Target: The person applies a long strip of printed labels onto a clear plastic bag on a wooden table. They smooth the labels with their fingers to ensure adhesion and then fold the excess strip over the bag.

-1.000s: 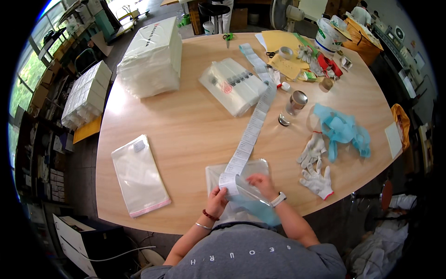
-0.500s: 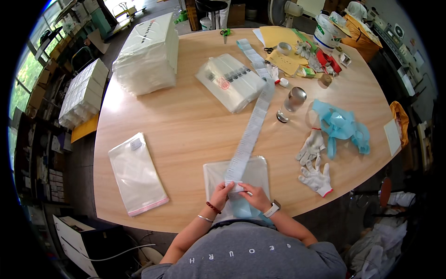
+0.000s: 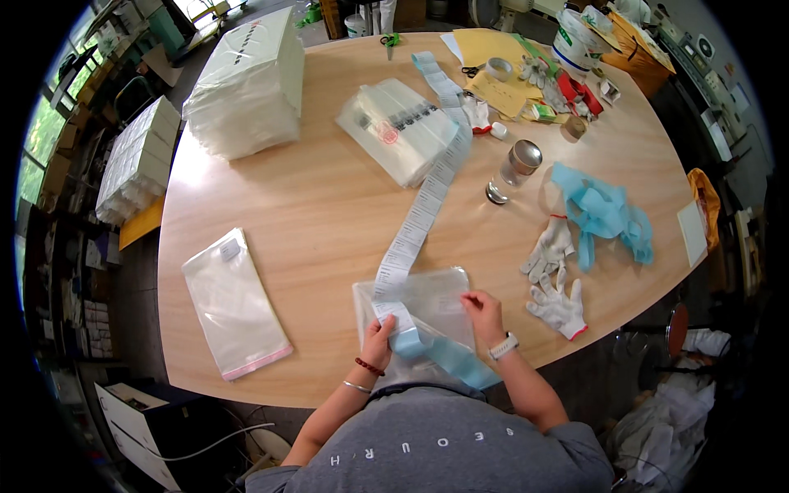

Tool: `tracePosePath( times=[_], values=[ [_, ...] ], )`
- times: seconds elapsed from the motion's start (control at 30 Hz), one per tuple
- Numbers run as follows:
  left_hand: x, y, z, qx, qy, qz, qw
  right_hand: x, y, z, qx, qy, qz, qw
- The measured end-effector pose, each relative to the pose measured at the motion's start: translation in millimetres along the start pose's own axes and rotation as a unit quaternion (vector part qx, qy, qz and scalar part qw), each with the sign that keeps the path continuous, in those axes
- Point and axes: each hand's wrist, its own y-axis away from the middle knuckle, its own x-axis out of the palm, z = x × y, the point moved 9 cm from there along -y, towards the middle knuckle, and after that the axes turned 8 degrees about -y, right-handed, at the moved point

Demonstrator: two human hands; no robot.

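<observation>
A long strip of white printed labels [image 3: 415, 230] on pale-blue backing runs down the table to my left hand [image 3: 379, 341]. My left thumb and fingers pinch it near its end. From there the bare blue backing [image 3: 448, 357] curls right, toward my waist. Beneath lies a stack of clear plastic bags [image 3: 440, 283], close to the table's near edge. Over its right side is my right hand [image 3: 483, 316], fingers curled together. A faint pale label [image 3: 450, 306] shows at its fingertips, apparently held by its edge against the top bag.
At left lies a pile of clear bags [image 3: 237, 304]; a tall wrapped stack [image 3: 246, 90] stands behind. Another bag bundle [image 3: 399, 131] sits mid-table. To the right are a glass bottle [image 3: 514, 172], white gloves [image 3: 559, 304] and crumpled blue backing [image 3: 596, 205]. Green scissors [image 3: 389, 41] lie far back.
My right hand has left the strip and moved right and up over the bags with a label. My left hand has shifted left, still pinching the strip, and more blue backing shows.
</observation>
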Motion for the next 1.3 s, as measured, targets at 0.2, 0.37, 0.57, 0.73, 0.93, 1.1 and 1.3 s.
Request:
tracePosePath(
  times=[0.2, 0.37, 0.57, 0.73, 0.93, 1.1, 1.3],
  values=[
    [0, 2, -3, 0.000, -0.002, -0.006, 1.000, 15, -34, -9, -0.024, 0.050, 0.035, 0.998],
    [-3, 3, 0, -0.006, -0.002, -0.006, 1.000, 28, -36, -18, -0.058, 0.102, 0.052, 0.992],
    [-7, 2, 1, 0.001, -0.017, -0.013, 1.000, 41, -25, 42, -0.184, 0.353, -0.027, 0.917],
    [-7, 2, 4, -0.014, -0.020, -0.018, 1.000, 26, -61, -15, -0.050, 0.105, 0.083, 0.990],
    [-9, 3, 3, -0.005, -0.023, -0.002, 1.000, 33, -39, 45, -0.278, 0.303, 0.057, 0.910],
    [3, 11, -7, 0.007, -0.009, 0.020, 1.000, 38, -19, 59, -0.302, 0.228, 0.049, 0.924],
    [32, 18, -31, 0.036, -0.032, 0.072, 0.996, 111, 58, -18, 0.152, 0.011, 0.473, 0.868]
  ],
)
